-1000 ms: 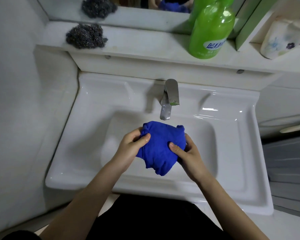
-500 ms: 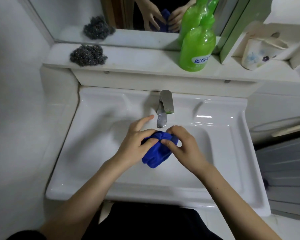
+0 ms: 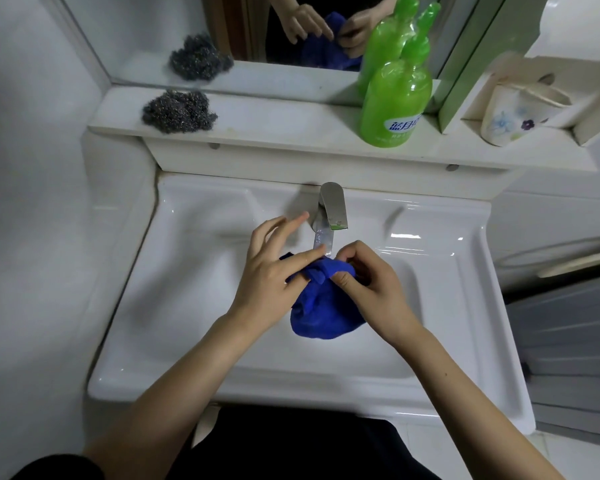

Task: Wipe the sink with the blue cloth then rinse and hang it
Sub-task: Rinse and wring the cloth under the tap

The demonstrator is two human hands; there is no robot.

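The blue cloth (image 3: 326,308) is bunched up over the basin of the white sink (image 3: 194,299), just below the spout of the steel faucet (image 3: 329,216). My left hand (image 3: 272,268) pinches its upper left part with thumb and forefinger, the other fingers spread and lifted. My right hand (image 3: 371,285) grips the cloth's upper right part with curled fingers. The lower end of the cloth hangs loose between my wrists. Whether water runs from the spout I cannot tell.
On the shelf above the sink stand a green bottle (image 3: 395,98), a steel wool pad (image 3: 179,112) at the left and a flowered cup (image 3: 510,117) at the right. A mirror (image 3: 274,32) backs the shelf. A white wall (image 3: 32,237) borders the sink's left side.
Both hands carried the cloth up toward the faucet spout and squeezed it into a tighter bundle. My left fingers have spread apart. The camera tilted up, showing more of the mirror.
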